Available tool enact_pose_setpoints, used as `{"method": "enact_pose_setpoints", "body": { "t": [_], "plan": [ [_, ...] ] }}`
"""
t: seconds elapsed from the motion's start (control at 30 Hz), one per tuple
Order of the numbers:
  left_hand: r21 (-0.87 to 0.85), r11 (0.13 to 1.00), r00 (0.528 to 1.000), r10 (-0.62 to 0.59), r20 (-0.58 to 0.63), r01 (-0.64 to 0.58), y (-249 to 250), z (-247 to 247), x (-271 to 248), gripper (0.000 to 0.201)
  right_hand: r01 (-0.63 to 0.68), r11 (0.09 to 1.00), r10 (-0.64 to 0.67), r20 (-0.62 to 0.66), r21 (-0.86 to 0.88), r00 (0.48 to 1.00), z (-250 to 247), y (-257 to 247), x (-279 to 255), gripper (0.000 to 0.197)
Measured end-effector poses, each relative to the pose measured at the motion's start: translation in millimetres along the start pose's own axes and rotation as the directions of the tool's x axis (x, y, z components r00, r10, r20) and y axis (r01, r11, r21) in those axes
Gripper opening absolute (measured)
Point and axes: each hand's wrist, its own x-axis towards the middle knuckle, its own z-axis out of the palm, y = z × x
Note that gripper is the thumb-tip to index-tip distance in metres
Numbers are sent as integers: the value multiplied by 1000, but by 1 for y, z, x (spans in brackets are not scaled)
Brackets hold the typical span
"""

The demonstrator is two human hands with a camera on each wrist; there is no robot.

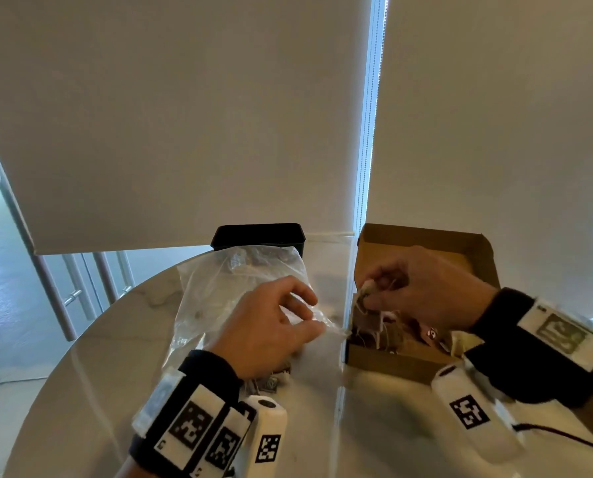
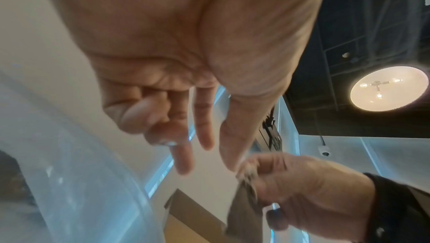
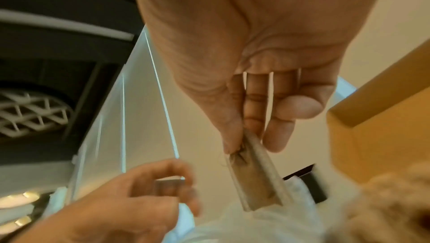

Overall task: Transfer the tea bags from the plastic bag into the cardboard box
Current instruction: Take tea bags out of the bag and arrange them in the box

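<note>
A crumpled clear plastic bag point(image 1: 226, 298) lies on the table, with a few tea bags point(image 1: 270, 381) showing inside it near my left wrist. My left hand point(image 1: 317, 313) rests on the bag with relaxed, loosely bent fingers point(image 2: 184, 162) and grips nothing I can see. To the right stands the open cardboard box point(image 1: 426, 243), lid raised, with several tea bags point(image 1: 384, 329) inside. My right hand point(image 1: 367, 294) hovers over the box's left end. Its thumb and fingers pinch one grey-brown tea bag point(image 3: 256, 179) by its top, and the bag hangs down point(image 2: 242, 210).
The round marble table point(image 1: 115, 339) curves away on the left. A black container point(image 1: 257, 234) stands behind the plastic bag, close to the window blinds. A dark cable point(image 1: 564, 438) runs along the table at the right.
</note>
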Motion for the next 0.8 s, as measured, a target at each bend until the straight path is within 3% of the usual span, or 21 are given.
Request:
{"method": "enact_pose_setpoints", "body": {
  "t": [0.1, 0.17, 0.37, 0.53, 0.67, 0.8],
  "plan": [
    [95, 995, 988, 10, -151, 4, -9, -12, 2, 18, -107, 990, 108, 0, -93, 994, -9, 24, 7, 9],
    [149, 988, 983, -16, -183, 44, -15, -17, 3, 18, -183, 967, 192, 33, -175, 981, -5, 37, 10, 10],
    [195, 975, 992, -95, -82, 109, -26, -14, 5, 20, -287, 919, 329, 125, -271, 936, 11, 53, 18, 13],
    [239, 966, 995, -85, -46, 94, -28, -11, 7, 22, -293, 937, 330, 207, -189, 921, 7, 47, 23, 9],
    [248, 964, 995, -86, -47, 95, -30, -11, 8, 16, -285, 928, 351, 305, -239, 886, 10, 43, 23, 13],
    [247, 964, 995, -88, -54, 99, -29, -10, 7, 13, -280, 909, 365, 263, -309, 893, 15, 45, 26, 18]
  ]
}}
